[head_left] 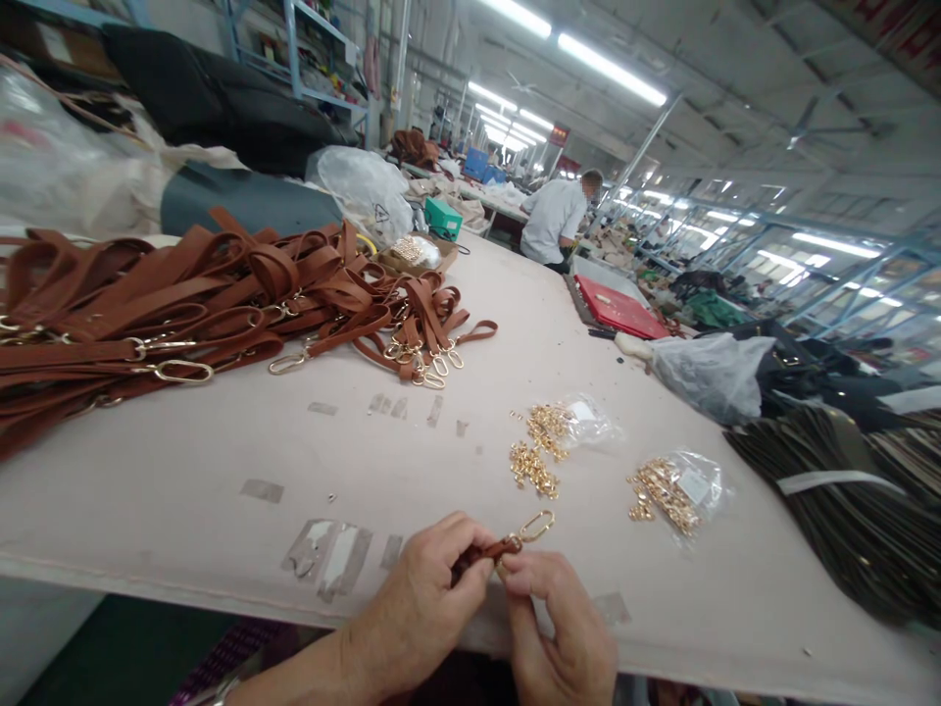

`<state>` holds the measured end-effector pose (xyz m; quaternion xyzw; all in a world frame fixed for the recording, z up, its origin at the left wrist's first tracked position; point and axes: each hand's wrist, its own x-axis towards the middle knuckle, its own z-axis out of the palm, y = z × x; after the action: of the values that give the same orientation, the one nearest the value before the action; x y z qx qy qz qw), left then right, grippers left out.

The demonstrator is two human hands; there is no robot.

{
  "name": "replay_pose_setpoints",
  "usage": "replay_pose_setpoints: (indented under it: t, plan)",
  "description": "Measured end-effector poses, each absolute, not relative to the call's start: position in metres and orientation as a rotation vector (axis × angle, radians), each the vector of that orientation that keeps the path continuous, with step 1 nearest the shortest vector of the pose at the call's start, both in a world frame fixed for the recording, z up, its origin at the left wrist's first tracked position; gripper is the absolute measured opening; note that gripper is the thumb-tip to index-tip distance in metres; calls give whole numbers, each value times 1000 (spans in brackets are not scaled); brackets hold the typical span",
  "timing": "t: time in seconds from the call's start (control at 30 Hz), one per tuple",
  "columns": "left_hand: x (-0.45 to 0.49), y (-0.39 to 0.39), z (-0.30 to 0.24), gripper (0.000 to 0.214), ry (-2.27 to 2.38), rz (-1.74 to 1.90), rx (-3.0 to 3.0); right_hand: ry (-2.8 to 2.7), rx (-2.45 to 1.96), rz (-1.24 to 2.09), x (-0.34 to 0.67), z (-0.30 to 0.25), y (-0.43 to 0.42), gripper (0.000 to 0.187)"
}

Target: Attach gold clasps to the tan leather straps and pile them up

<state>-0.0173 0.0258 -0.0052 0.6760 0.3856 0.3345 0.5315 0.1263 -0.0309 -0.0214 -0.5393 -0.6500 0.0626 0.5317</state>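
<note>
My left hand is closed around a short brown leather strap, just above the table's near edge. From the strap's end a gold snap hook sticks out to the upper right. My right hand pinches at the strap's underside with thumb and forefinger. A small gold-coloured metal piece shows at those fingertips, mostly hidden. Beyond the hands lie loose piles of small gold rivet parts, beside a clear plastic bag. Another bag of gold parts lies farther right.
Many brown straps with hooks are heaped on the left of the table. Dark stacked pieces stand at the right edge. A green box and a red tray are farther back. A person bends over another table.
</note>
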Motion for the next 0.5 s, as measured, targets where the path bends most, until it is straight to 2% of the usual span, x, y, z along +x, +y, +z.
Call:
replay_pose_setpoints:
  t: [0.37, 0.5]
  plan:
    - [-18, 15, -2, 21, 910, 845, 1587, -1520, -1300, 115, 123, -21, -38, 22]
    - [-19, 12, -5, 21, 860, 909, 1642, -1266, -1420, 166, 114, -31, -40, 6]
